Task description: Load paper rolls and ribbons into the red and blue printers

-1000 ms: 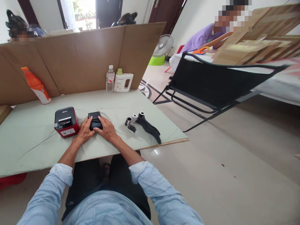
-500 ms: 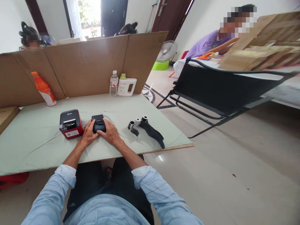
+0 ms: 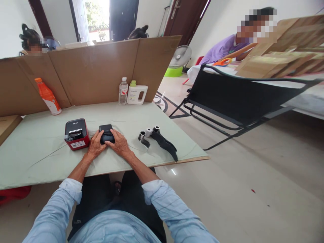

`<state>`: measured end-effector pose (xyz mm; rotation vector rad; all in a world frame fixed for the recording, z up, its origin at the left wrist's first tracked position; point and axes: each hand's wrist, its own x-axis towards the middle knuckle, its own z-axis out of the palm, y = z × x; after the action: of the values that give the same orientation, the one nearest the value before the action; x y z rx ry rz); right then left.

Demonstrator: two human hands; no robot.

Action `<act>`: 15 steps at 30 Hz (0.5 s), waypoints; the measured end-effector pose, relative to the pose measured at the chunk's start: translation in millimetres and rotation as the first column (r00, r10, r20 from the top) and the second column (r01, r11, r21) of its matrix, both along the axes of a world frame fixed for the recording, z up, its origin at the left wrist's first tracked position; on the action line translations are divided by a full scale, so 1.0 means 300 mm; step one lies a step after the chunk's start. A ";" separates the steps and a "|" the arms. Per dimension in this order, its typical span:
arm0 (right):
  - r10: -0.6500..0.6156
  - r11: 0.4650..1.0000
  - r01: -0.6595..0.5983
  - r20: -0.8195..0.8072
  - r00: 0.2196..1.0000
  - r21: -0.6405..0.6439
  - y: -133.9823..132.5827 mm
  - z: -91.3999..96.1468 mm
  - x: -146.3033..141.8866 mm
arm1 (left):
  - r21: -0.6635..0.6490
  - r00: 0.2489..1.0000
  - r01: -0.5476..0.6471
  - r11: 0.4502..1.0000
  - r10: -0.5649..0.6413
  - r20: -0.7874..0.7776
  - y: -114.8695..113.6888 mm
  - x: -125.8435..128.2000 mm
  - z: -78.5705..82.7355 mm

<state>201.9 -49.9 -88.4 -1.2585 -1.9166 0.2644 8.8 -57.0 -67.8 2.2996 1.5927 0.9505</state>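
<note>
A small black portable printer (image 3: 107,135) lies on the pale green tabletop (image 3: 50,165), gripped from both sides. My left hand (image 3: 96,144) is closed around its left edge, and my right hand (image 3: 118,142) holds the right edge, the thumbs almost meeting at the near side. To the left stands a red and black label printer (image 3: 76,134) with a white sticker on its front. On the right lie several rolls, among them a white roll (image 3: 148,132) and a black roll (image 3: 156,129) with a long black strip (image 3: 164,143) trailing towards the table's near edge.
A cardboard screen (image 3: 96,71) stands along the back. Before it are an orange bottle (image 3: 48,96), a clear water bottle (image 3: 123,91) and a white jug (image 3: 137,93). A black folding chair (image 3: 227,98) is at right; beyond it a person in purple (image 3: 220,49) sits by cardboard boxes (image 3: 291,47).
</note>
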 end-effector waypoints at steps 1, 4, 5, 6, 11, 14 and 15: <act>-0.001 1.000 0.001 0.000 1.000 -0.001 -0.001 0.001 0.000 | 0.001 1.000 0.000 1.000 0.000 0.000 0.001 0.000 -0.001; -0.005 1.000 0.005 0.001 1.000 -0.009 -0.002 0.004 -0.001 | 0.010 1.000 0.001 1.000 -0.001 0.000 0.004 -0.002 -0.005; -0.007 1.000 0.007 0.001 1.000 -0.012 -0.002 0.004 -0.001 | 0.014 1.000 0.002 1.000 -0.002 -0.001 0.005 -0.002 -0.005; -0.007 1.000 0.007 0.002 1.000 -0.015 -0.002 0.004 -0.001 | 0.020 1.000 0.003 1.000 -0.002 -0.003 0.005 -0.002 -0.006; 0.005 1.000 -0.005 0.000 1.000 -0.014 0.002 0.003 0.002 | 0.057 1.000 -0.003 0.998 0.004 -0.010 0.006 -0.001 -0.008; 0.010 1.000 -0.010 0.003 1.000 -0.019 0.004 0.001 0.002 | 0.064 1.000 -0.006 0.998 0.007 -0.013 0.007 -0.002 -0.010; 0.009 1.000 -0.009 0.003 1.000 -0.020 0.005 0.000 0.001 | 0.064 1.000 -0.006 0.998 0.007 -0.013 0.008 -0.003 -0.010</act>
<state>202.3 -48.5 -88.5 -1.2639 -1.9273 0.2866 7.9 -54.7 -70.9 2.3491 1.5981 1.0040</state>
